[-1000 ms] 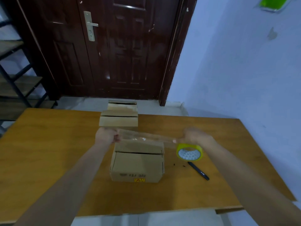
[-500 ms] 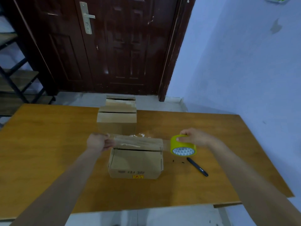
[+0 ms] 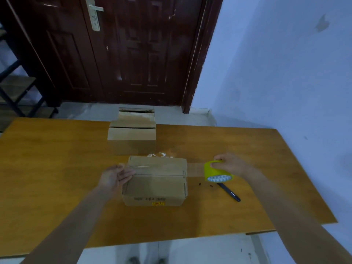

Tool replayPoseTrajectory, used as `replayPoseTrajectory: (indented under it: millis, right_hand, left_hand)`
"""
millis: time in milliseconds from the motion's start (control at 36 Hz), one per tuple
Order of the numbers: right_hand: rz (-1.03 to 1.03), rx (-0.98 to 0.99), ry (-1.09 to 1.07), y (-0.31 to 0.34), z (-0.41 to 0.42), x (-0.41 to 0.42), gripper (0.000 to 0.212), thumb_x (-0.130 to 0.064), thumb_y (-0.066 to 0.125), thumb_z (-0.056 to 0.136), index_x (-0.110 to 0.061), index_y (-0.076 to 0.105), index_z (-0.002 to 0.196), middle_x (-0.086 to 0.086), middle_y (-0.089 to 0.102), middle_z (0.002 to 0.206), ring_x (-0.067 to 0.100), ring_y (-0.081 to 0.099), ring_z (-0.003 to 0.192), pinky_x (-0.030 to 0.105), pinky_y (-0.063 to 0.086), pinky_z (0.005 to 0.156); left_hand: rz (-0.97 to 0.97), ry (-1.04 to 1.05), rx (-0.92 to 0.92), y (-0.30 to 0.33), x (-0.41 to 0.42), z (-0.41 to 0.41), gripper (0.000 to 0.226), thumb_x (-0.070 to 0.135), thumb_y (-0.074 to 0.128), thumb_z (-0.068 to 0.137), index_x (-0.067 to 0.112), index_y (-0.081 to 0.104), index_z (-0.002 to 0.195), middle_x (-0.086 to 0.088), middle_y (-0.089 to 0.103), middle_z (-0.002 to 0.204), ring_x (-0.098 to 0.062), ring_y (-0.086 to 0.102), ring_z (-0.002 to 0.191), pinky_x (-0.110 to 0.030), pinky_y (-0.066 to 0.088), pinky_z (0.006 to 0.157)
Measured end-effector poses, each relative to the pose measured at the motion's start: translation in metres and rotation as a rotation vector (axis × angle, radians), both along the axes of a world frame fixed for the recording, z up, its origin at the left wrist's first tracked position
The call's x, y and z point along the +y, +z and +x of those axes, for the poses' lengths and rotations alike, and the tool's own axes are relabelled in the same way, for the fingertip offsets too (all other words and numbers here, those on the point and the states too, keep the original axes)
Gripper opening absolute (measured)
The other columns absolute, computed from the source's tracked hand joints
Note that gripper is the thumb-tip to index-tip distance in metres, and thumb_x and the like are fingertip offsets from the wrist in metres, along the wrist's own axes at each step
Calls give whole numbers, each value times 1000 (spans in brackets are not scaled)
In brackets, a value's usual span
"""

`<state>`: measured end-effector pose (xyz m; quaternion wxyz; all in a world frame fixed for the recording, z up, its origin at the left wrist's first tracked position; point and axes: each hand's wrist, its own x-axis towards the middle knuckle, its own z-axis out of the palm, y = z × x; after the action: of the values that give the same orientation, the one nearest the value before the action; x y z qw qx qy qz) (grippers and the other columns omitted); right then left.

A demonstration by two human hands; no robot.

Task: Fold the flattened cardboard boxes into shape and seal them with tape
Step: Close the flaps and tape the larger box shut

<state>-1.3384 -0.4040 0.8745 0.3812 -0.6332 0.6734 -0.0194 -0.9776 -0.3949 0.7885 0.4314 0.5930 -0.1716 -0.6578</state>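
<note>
A folded cardboard box (image 3: 155, 187) stands in the middle of the wooden table (image 3: 57, 168), its top flaps closed with a seam across. A clear tape strip (image 3: 194, 169) runs low over the far half of the box top, from left to right. My left hand (image 3: 114, 177) is at the box's top left edge, fingers stretched out, with the strip's end at the thumb. Just right of the box, my right hand (image 3: 231, 164) grips the yellow tape roll (image 3: 217, 171) from above.
A second folded box (image 3: 131, 139) sits behind the first, and another box (image 3: 136, 115) is at the table's far edge. A dark pen (image 3: 229, 193) lies right of the box, under the roll. Beyond are a dark door (image 3: 133, 44) and a shelf (image 3: 15, 86).
Both hands came down, bringing the stretched tape from above the box to its top. My left hand moved to the box's left edge and its fingers spread. The roll dropped to the right.
</note>
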Motion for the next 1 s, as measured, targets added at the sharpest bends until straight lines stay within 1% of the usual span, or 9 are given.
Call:
replayPoseTrajectory:
  millis: [167,306,417,500,556,639,750,889,1000]
  right_hand:
    - [14,-54,-95,-38,-13,-7,49,-78,65,60,-36,54,82,-17,49,85,9,52,87,20,38,74]
    - [100,-120,-124,-63,-12,-11,68,-93,58,38,-39,50,79,-21,45,81,1,46,79,18,36,70]
    - [115,-51,-90,-57,13,-9,58,-74,63,68,-18,62,84,-2,56,85,11,55,80,25,42,74]
    - [87,-98,-49,-64,14,-12,95,-78,60,66,10,60,102,23,59,100,34,57,98,40,43,82]
    - [99,-57,-57,-68,17,-14,65,-54,62,83,6,61,108,17,61,112,30,57,107,39,43,89]
    - [107,-8,-32,-73,21,-19,26,-54,59,84,-29,57,79,-19,44,83,2,46,81,18,33,66]
    - [114,48,-46,-86,22,-25,25,-51,60,87,-29,55,77,-15,44,83,8,47,82,21,31,63]
    - [156,153,38,-88,36,-29,54,-48,55,91,-7,55,125,8,52,132,25,49,121,37,39,99]
    - [153,244,116,-87,44,-33,62,-53,50,92,-12,45,139,5,39,149,23,40,133,35,35,105]
  left_hand:
    - [-94,-41,-33,-2,-3,7,38,14,38,101,-14,37,127,-23,67,92,-24,71,68,-42,56,76]
    - [-156,-31,145,-8,-3,13,27,18,35,101,1,45,83,-21,71,83,-29,72,71,-40,59,68]
    - [-121,30,267,-20,-3,18,26,15,28,103,4,41,84,-22,71,81,-32,71,75,-42,60,67]
    - [-101,64,342,-28,-4,21,26,15,26,104,5,41,84,-23,71,83,-33,71,79,-44,59,70]
    - [-96,79,343,-29,-4,21,31,16,26,103,4,44,82,-24,70,85,-33,71,80,-45,58,74]
    - [-85,106,360,-27,-3,19,36,17,26,103,2,47,79,-26,70,85,-33,71,79,-45,57,75]
    - [-89,109,376,-29,-2,17,58,17,27,103,-9,65,67,-25,70,83,-32,71,77,-44,55,76]
    - [-100,97,416,-32,-1,18,68,17,27,103,-2,66,51,-23,71,87,-31,71,80,-41,59,73]
    - [-97,119,368,-30,-1,20,62,16,29,102,-2,67,57,-20,72,83,-26,72,76,-38,60,67]
